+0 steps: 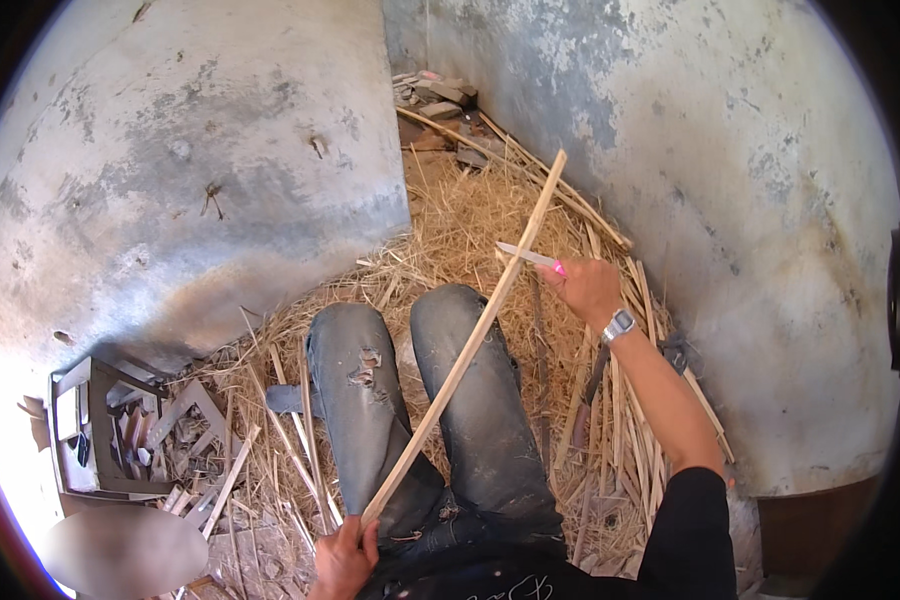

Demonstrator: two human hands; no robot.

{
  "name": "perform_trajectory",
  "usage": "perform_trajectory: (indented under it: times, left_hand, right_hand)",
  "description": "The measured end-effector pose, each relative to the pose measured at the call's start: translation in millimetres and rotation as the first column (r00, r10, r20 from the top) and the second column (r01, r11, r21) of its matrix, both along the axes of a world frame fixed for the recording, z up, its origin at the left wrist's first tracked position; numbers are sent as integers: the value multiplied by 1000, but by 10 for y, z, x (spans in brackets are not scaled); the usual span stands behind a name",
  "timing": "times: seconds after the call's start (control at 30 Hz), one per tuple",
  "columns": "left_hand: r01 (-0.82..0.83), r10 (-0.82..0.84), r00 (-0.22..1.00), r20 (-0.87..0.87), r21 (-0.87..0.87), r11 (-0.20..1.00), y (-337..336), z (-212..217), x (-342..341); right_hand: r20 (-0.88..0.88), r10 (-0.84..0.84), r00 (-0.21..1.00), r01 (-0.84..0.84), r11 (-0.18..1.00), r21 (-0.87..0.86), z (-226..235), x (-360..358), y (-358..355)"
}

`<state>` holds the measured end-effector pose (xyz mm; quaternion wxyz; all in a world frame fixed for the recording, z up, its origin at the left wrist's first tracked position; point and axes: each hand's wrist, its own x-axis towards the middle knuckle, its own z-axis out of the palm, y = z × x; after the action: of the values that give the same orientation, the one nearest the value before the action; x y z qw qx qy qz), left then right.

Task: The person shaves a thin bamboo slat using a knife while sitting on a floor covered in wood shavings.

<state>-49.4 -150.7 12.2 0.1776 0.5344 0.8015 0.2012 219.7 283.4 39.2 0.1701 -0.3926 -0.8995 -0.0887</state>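
Observation:
A long, pale wooden strip [460, 362] runs slantwise over my knees, from my lap up to the far right. Its near end is gripped by my left hand [345, 560], low in the view beside my thigh. In my right hand [587, 290], which wears a watch on the wrist, is a knife [526, 254] with a pink handle. The blade lies across the strip toward its far end and appears to touch it. Most of the knife's handle is hidden inside my closed fingers.
Straw-like shavings [470, 215] cover the floor around my legs. More strips [630, 440] lie along the right wall [770, 250]. A pale wall [190, 150] stands at the left. Wood scraps surround a dark frame [95, 430] at lower left; rubble [440, 100] lies in the far corner.

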Motion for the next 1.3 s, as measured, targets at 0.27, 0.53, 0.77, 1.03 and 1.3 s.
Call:
perform_trajectory:
  times: [0.27,0.53,0.77,1.03,1.3]
  left_hand:
    - [-44,48,998,46,-86,995,-93,-91,7]
    - [-55,83,987,138,-192,980,-666,-674,-398]
    - [63,-73,978,196,58,996,-147,-436,-245]
    - [95,-102,973,206,41,995,122,-403,-165]
    - [98,-108,982,154,75,992,174,-383,-286]
  right_hand:
    - [29,222,975,-213,960,-181,-177,-259,-396]
    - [-312,-570,760,553,819,-151,139,853,1178]
    - [-381,-97,919,-51,931,-361,209,-156,-253]
    - [-60,-14,998,-4,953,-303,-84,-263,-902]
    - [-10,-61,998,58,980,-190,-169,-133,-94]
